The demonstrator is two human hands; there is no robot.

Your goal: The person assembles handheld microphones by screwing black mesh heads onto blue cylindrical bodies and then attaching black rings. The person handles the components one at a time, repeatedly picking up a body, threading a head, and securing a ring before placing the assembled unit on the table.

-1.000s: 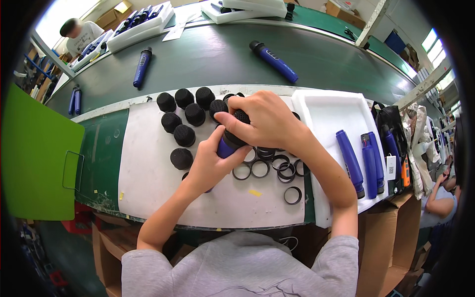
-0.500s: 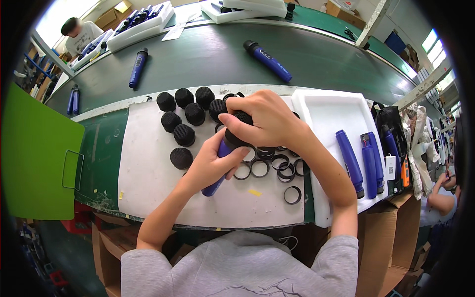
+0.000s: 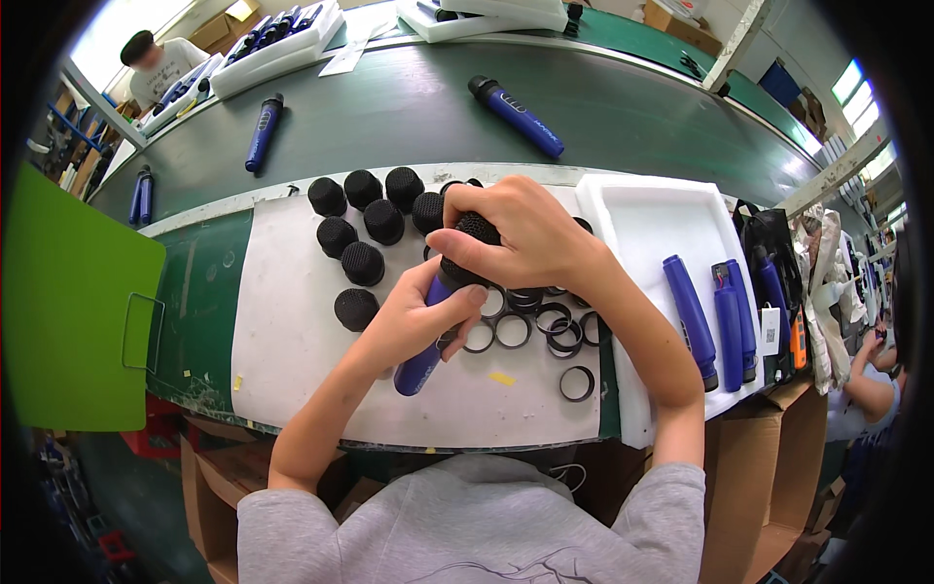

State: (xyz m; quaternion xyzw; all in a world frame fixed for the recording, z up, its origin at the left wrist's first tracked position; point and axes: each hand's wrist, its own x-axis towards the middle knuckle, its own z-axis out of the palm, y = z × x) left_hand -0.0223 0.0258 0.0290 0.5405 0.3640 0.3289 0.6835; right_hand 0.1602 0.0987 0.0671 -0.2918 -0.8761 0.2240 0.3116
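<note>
My left hand (image 3: 423,316) is wrapped round the blue handle of a microphone (image 3: 418,372), which slants with its tail toward me. At its upper end sits a black mesh head (image 3: 479,230), gripped by my right hand (image 3: 520,234) between thumb and curled fingers. The head meets the handle, but my fingers hide most of the joint. Several loose black microphone heads (image 3: 363,264) stand on the white sheet left of my hands. Several black rings (image 3: 576,383) lie to the right, some overlapping, a few partly behind my right hand.
A white foam tray (image 3: 650,209) at right holds blue microphone handles (image 3: 689,316). Beyond the worktop, a dark green belt (image 3: 379,107) carries finished-looking microphones (image 3: 516,117). A green panel (image 3: 78,302) stands at left; cardboard boxes (image 3: 744,477) are below. Another person (image 3: 165,68) sits far left.
The held microphone's tail has swung slightly toward me while my right hand stays on its head. The microphones on the belt have shifted a little to the left.
</note>
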